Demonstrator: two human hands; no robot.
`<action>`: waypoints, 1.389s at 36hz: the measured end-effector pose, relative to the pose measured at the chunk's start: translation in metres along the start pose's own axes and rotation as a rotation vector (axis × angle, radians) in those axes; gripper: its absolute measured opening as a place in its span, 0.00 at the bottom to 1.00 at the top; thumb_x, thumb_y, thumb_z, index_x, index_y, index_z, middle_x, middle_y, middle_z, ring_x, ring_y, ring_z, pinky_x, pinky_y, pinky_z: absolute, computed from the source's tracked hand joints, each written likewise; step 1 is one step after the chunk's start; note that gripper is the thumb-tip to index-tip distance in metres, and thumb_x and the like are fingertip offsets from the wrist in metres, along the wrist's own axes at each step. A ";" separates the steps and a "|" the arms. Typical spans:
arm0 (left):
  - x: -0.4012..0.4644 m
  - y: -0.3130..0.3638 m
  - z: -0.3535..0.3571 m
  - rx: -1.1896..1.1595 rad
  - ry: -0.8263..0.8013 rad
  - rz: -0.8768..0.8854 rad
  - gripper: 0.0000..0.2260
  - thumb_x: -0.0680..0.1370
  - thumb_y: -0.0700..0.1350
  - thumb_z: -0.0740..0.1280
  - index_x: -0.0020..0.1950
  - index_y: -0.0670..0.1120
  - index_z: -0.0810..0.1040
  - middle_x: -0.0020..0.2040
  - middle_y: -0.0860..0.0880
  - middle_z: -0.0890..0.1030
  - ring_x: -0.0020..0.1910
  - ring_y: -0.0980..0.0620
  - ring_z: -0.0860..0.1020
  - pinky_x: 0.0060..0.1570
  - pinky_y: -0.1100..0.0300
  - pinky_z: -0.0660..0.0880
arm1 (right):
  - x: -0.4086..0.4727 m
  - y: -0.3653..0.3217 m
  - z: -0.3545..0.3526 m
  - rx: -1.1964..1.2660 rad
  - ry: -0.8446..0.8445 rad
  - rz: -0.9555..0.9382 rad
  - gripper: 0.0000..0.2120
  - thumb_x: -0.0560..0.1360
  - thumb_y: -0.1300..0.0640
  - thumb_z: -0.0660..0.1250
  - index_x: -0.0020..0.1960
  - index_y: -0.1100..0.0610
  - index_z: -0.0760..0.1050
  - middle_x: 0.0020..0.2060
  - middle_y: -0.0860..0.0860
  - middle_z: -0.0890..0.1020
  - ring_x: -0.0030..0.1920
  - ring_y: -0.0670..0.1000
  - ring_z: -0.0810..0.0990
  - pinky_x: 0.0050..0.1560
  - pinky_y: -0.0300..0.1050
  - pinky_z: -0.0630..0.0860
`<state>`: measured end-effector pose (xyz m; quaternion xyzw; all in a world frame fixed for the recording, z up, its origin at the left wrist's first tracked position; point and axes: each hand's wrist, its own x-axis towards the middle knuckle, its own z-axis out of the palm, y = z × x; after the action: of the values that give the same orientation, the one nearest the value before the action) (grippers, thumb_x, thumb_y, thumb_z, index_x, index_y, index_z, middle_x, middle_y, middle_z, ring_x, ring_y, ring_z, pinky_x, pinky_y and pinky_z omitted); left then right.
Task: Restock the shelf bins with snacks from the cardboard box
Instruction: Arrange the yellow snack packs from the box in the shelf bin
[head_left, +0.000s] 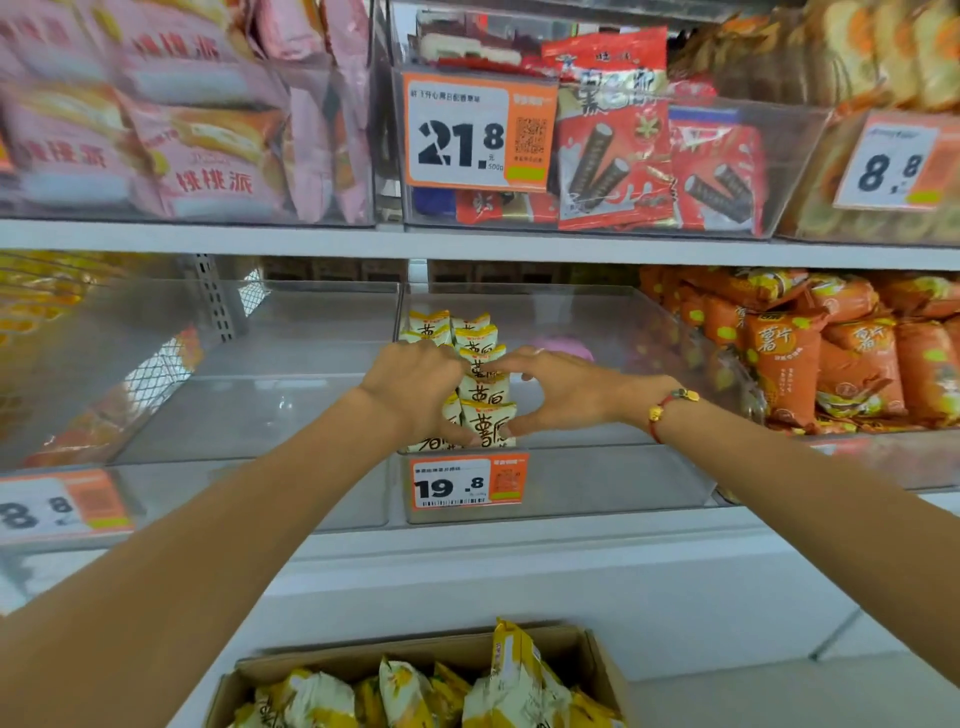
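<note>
the step in hand looks like tidying a row of snack packets (480, 395) just set into the clear bin (613, 483) on the middle shelf (519, 244). the packets, white and yellow, stand on edge in a line running from the bin's front wall back toward its rear, hard against its left wall. the left hand (415, 384) presses on the row from the left with its fingers curled over the packet tops; the right hand (550, 389) closes on it from the right, fingers bent round the front packets and thumb low by the front wall. both hands are clamped on the row, squeezing it together.

most of the bin to the right of the row is bare, so the restock seems to be at an early stage. the next move probably calls for letting go without toppling the row, then reaching down to the cardboard box (597, 670) at the bottom edge of view, where more of the same packets lie loose.

the bin carries an orange price tag (467, 483) on its front wall. to its left is another clear bin (249, 415), to its right a bin of orange packets (831, 358). the upper shelf holds pink packets (171, 130) and red packets (649, 156). the fittings are white; the room beyond is not visible.
</note>
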<state>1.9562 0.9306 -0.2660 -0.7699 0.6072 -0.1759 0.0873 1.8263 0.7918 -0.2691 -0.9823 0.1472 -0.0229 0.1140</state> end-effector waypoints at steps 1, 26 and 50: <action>-0.006 -0.001 -0.002 -0.013 0.031 0.001 0.30 0.70 0.70 0.65 0.61 0.48 0.73 0.58 0.51 0.78 0.56 0.49 0.77 0.47 0.56 0.72 | -0.005 -0.003 0.000 -0.024 0.046 -0.013 0.36 0.72 0.45 0.72 0.75 0.48 0.61 0.72 0.45 0.67 0.71 0.48 0.65 0.68 0.43 0.63; -0.014 -0.008 0.006 0.019 -0.027 0.017 0.20 0.77 0.60 0.64 0.60 0.46 0.75 0.58 0.47 0.78 0.59 0.46 0.74 0.56 0.55 0.70 | 0.003 -0.006 0.012 -0.372 0.082 -0.175 0.27 0.76 0.38 0.63 0.72 0.48 0.69 0.71 0.48 0.69 0.69 0.51 0.65 0.65 0.47 0.67; -0.271 0.070 0.108 -0.607 -0.139 -0.333 0.14 0.79 0.56 0.59 0.64 0.61 0.72 0.64 0.64 0.72 0.63 0.58 0.73 0.62 0.55 0.69 | -0.143 -0.097 0.187 0.057 -0.415 -0.040 0.18 0.80 0.48 0.61 0.68 0.49 0.70 0.62 0.48 0.77 0.60 0.50 0.75 0.51 0.42 0.71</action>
<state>1.8794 1.1666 -0.4343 -0.8593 0.4906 0.0537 -0.1344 1.7316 0.9647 -0.4307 -0.9650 0.1002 0.1737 0.1690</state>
